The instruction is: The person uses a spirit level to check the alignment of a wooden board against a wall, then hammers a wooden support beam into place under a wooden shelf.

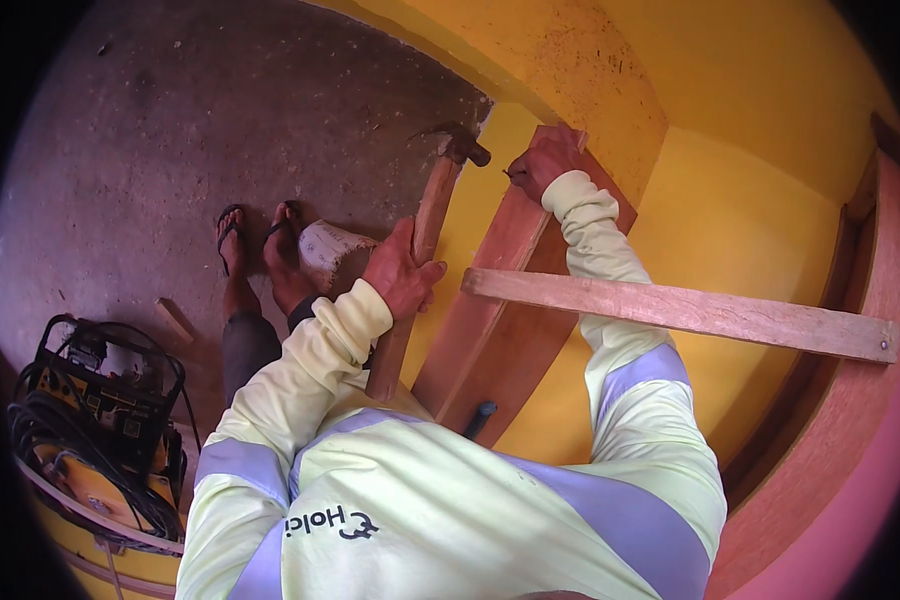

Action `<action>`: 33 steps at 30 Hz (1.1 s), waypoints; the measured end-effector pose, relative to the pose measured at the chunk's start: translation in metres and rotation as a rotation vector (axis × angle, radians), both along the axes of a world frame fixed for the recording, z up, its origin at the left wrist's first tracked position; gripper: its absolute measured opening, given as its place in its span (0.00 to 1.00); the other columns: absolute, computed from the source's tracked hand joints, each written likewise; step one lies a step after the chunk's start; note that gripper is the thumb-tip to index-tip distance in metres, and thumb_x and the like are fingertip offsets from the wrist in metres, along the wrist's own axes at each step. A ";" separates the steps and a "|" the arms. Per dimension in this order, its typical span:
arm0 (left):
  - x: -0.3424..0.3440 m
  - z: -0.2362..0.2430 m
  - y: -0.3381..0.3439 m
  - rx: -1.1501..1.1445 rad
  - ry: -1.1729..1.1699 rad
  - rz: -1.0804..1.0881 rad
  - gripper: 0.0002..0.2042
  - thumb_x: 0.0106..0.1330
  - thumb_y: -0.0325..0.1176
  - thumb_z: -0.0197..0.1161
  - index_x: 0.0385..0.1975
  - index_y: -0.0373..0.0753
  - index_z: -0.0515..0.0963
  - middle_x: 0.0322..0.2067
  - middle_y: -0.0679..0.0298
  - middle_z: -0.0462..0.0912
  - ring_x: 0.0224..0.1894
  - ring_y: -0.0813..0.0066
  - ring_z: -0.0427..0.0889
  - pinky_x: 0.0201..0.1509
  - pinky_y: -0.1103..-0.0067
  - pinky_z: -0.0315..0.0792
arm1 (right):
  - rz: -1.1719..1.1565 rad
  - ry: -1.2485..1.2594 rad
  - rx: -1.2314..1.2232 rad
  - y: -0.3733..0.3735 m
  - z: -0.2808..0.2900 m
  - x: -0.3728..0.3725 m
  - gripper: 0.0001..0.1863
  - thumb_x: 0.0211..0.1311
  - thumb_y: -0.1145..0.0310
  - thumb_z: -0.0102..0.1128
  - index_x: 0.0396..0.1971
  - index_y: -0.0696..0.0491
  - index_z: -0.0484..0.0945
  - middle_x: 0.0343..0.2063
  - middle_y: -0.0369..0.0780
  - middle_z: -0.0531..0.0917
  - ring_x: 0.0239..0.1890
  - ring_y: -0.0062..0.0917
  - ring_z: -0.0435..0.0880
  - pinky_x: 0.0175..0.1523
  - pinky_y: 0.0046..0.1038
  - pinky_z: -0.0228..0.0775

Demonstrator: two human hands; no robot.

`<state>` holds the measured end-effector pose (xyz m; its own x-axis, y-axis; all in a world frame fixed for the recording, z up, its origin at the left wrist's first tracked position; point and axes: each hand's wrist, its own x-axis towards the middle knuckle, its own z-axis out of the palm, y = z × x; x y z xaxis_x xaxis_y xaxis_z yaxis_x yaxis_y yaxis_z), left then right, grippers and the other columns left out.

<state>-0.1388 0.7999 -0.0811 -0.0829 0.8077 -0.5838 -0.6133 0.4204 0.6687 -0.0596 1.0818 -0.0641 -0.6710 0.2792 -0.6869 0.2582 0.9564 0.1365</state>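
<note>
A: Left hand (402,272)?
B: Wrapped tight round the wooden handle of a hammer (422,262), gripping about mid-handle. The handle runs up and slightly right; the dark metal head sits at the top, near the corner where the grey concrete floor (170,130) meets the yellow wall (730,200).
A: Right hand (542,160)?
B: Up against the top of a slanted reddish wooden frame piece (505,270), fingers pinched narrow on something thin and dark, looks like a nail (511,175), too small to be sure. The hammer head is just left of it, apart, not touching.
A: Other wood?
B: A lighter wooden batten (680,312) lies crosswise from the slanted piece out to a curved reddish frame (850,400) on the right, with a nail or screw head near its right end. The right forearm passes over the batten.
A: Clothing?
B: Pale yellow long sleeves with lavender bands, both arms.
A: Floor stuff?
B: The person's feet in dark flip-flops (260,240), a whitish cut container (332,252) just beside the feet, and a small wood scrap (175,320) to the left. Lower left there's a yellow and black machine with coiled black cables (95,420).
A: Anything under the frame?
B: A dark tool handle (480,418) pokes out near the base of the slanted piece, can't tell what it is.
</note>
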 end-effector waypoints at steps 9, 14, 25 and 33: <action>0.018 0.014 0.005 -0.031 0.044 0.108 0.16 0.56 0.29 0.59 0.37 0.32 0.61 0.19 0.57 0.72 0.16 0.69 0.76 0.18 0.72 0.72 | 0.000 0.026 0.085 -0.013 -0.001 0.002 0.06 0.51 0.61 0.61 0.25 0.36 0.86 0.24 0.31 0.84 0.39 0.28 0.77 0.71 0.49 0.27; 0.021 0.021 0.008 -0.070 0.020 0.122 0.15 0.56 0.28 0.59 0.39 0.32 0.61 0.19 0.60 0.72 0.16 0.73 0.75 0.18 0.75 0.70 | -0.030 0.064 0.005 -0.011 0.002 0.007 0.06 0.50 0.61 0.61 0.25 0.35 0.86 0.24 0.32 0.84 0.40 0.28 0.77 0.71 0.50 0.25; 0.018 0.024 0.004 -0.062 -0.006 0.195 0.14 0.57 0.28 0.58 0.36 0.32 0.59 0.19 0.58 0.72 0.15 0.71 0.75 0.18 0.73 0.70 | 0.023 -0.022 0.014 -0.009 0.003 0.005 0.07 0.52 0.59 0.59 0.28 0.35 0.86 0.28 0.30 0.85 0.40 0.27 0.77 0.70 0.50 0.27; 0.063 -0.004 0.008 -0.125 0.169 0.150 0.14 0.59 0.26 0.56 0.39 0.33 0.58 0.21 0.57 0.72 0.16 0.70 0.74 0.18 0.74 0.69 | 0.018 -0.065 0.049 -0.015 0.006 -0.002 0.07 0.51 0.59 0.61 0.29 0.35 0.86 0.28 0.30 0.85 0.41 0.27 0.76 0.70 0.48 0.27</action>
<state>-0.0753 0.8083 -0.0847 -0.3012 0.7013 -0.6461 -0.5590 0.4191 0.7155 -0.0613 1.0669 -0.0579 -0.6306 0.3017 -0.7151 0.2300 0.9526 0.1990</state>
